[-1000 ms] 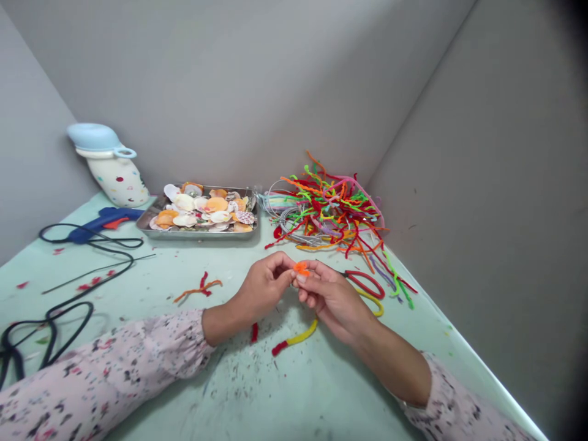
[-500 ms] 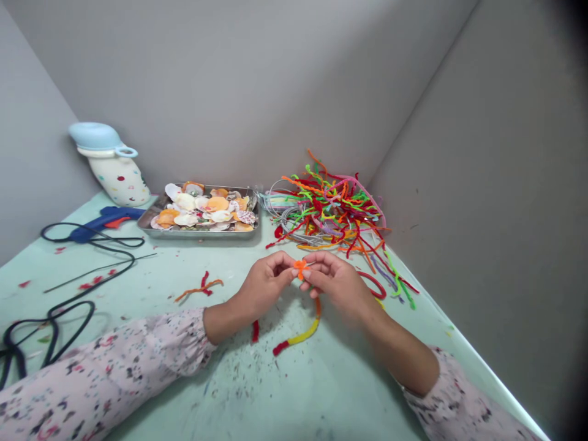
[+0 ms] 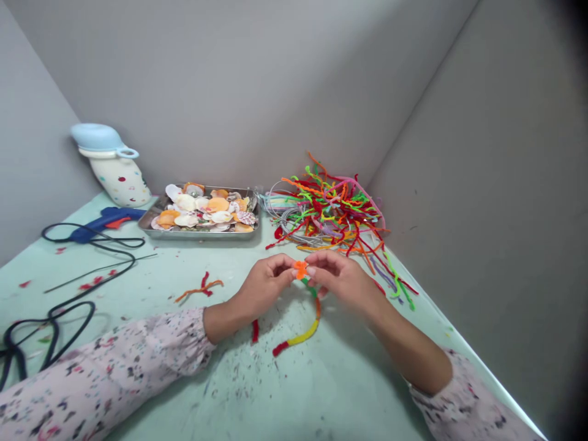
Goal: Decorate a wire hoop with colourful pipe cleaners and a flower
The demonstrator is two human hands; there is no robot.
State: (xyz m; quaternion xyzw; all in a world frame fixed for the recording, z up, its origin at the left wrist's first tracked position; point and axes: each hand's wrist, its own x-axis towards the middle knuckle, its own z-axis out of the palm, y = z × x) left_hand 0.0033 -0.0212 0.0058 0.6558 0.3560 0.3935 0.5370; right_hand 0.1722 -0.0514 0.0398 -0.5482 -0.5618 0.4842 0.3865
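Note:
Between my hands, above the mint-green tabletop, is a small orange flower [image 3: 301, 269] of bent pipe cleaner. The thumb and fingers of my left hand [image 3: 266, 280] pinch its left side. On its right side, my right hand [image 3: 342, 278] grips a petal between thumb and forefinger. Just below lies a curved pipe cleaner [image 3: 303, 335] in bands of green, orange, yellow and red; its upper end is partly hidden by my fingers. A short red piece [image 3: 255, 331] rests near my left wrist. Left of that hand are crossed orange and red pieces [image 3: 202, 286].
A metal tray [image 3: 202, 235] of seashells stands at the back. To its right is a tangled heap of coloured pipe cleaners [image 3: 335, 208]. A blue glue gun [image 3: 98, 224] with a looping black cord [image 3: 68, 300] lies left, before a blue-lidded bottle [image 3: 117, 177].
The orange flower has turned to show its petals. My right hand has shifted its grip and tilted over, covering the red-and-yellow-handled scissors and uncovering more of the banded pipe cleaner.

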